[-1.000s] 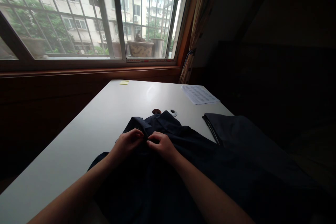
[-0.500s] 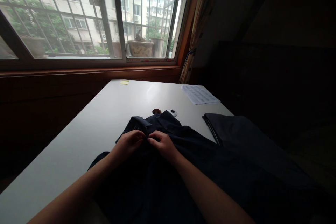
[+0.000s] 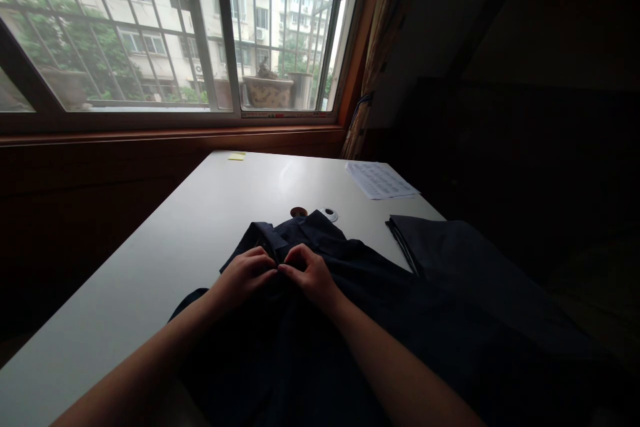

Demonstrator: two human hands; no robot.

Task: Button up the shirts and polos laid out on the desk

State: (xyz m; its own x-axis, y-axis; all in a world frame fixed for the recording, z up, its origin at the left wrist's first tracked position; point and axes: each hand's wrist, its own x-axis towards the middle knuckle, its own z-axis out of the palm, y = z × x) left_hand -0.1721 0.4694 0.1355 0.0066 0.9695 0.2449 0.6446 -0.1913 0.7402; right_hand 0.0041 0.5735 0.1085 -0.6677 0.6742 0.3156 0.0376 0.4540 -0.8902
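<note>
A dark navy shirt (image 3: 370,280) lies spread over the near part of the white table, its collar flaps towards the window. Just below the collar, my left hand (image 3: 245,273) is closed in a pinch on the shirt's front edge. Opposite it, my right hand (image 3: 313,277) pinches the same edge between thumb and forefinger. The two sets of fingertips almost meet. Whatever small part lies between them is too dark and covered to make out.
Folded dark cloth (image 3: 450,247) lies at the right edge of the white table (image 3: 150,253). Behind the collar are a brown disc (image 3: 299,212) and a white ring-shaped item (image 3: 329,215). Printed sheets (image 3: 383,180) and a yellow sticky note (image 3: 237,156) lie further back, below a barred window (image 3: 280,27).
Both hands stay at the same spot on the shirt. The fingers have shifted slightly, with the right forefinger arched higher and the left fingers a little looser.
</note>
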